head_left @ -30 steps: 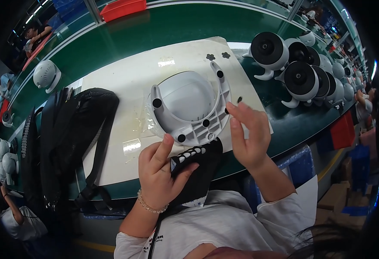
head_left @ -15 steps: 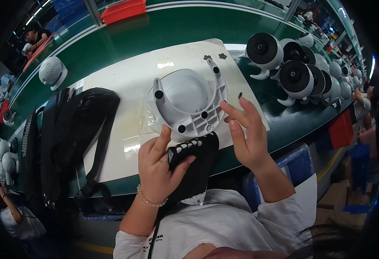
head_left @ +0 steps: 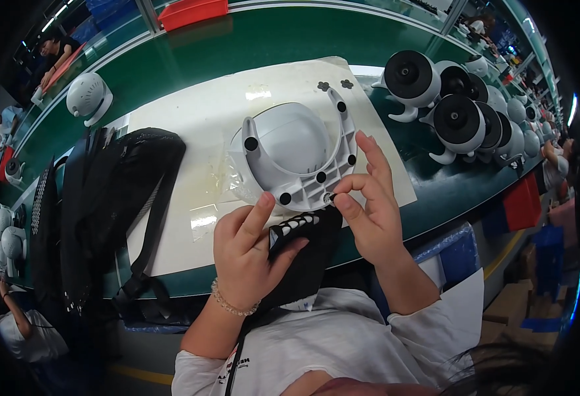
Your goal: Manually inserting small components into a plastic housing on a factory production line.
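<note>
A white plastic housing point(head_left: 293, 135) with a curved, ribbed stand point(head_left: 303, 188) lies on the board in front of me. Several round black foot pads point(head_left: 321, 177) are stuck along the stand's underside. My right hand point(head_left: 372, 214) pinches a small black foot pad point(head_left: 331, 197) between thumb and index finger, right at the stand's near edge. Folded in my left hand point(head_left: 243, 241) is a black sheet of foot pads point(head_left: 300, 226) with pale round gaps along its bend. My left index finger points up beside the pad at the stand's near left.
A cream board point(head_left: 171, 228) covers part of the green bench. White units with black round faces point(head_left: 460, 117) crowd the right side. A black bag point(head_left: 128, 165) lies left, a single white unit point(head_left: 88, 98) behind it. A red tray point(head_left: 193, 13) stands at the back. Other people work around.
My right hand has come down and left, bringing the foot pad from a raised fingertip to the stand's near edge. My left hand has shifted slightly right with the sheet.
</note>
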A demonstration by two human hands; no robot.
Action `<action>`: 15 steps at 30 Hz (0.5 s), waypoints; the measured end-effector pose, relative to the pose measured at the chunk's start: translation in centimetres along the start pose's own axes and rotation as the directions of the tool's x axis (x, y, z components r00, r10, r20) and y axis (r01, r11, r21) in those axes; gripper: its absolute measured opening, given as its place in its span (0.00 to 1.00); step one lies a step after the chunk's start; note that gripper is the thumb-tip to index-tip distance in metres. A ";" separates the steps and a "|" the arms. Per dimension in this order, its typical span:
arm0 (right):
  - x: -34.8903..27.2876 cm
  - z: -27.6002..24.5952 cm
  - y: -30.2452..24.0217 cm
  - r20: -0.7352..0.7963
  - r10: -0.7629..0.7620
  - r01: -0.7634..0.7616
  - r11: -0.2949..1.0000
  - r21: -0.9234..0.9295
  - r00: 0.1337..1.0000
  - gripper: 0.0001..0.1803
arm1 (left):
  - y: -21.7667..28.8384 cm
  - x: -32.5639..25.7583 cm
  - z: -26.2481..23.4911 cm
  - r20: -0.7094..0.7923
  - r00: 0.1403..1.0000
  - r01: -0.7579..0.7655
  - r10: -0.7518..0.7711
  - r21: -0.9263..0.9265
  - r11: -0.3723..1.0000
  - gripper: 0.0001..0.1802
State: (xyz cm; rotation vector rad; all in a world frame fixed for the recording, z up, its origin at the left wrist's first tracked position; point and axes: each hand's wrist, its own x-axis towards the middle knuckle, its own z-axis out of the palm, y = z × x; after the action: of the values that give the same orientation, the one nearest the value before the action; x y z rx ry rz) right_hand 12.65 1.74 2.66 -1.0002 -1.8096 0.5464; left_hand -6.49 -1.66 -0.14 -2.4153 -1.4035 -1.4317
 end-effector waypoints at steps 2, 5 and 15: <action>-0.1 0.1 -0.3 0.012 0.029 -0.030 0.999 0.032 1.000 0.06 | -0.1 0.0 0.3 -0.008 1.000 0.000 0.000 -0.006 1.000 0.20; -0.3 0.7 -0.5 -0.021 0.011 -0.011 1.000 0.012 1.000 0.06 | -0.1 -0.2 0.3 -0.006 1.000 0.008 -0.008 -0.012 1.000 0.20; -0.8 1.1 0.1 -0.089 -0.149 0.125 0.966 -0.225 0.985 0.05 | -0.2 -0.3 0.4 0.005 1.000 0.025 -0.024 -0.011 1.000 0.18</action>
State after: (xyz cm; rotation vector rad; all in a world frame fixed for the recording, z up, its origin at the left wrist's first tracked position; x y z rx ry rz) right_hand 11.84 1.19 1.67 -1.0208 -1.8556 0.2077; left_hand -6.41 -1.63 -0.63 -2.4186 -1.4351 -1.4431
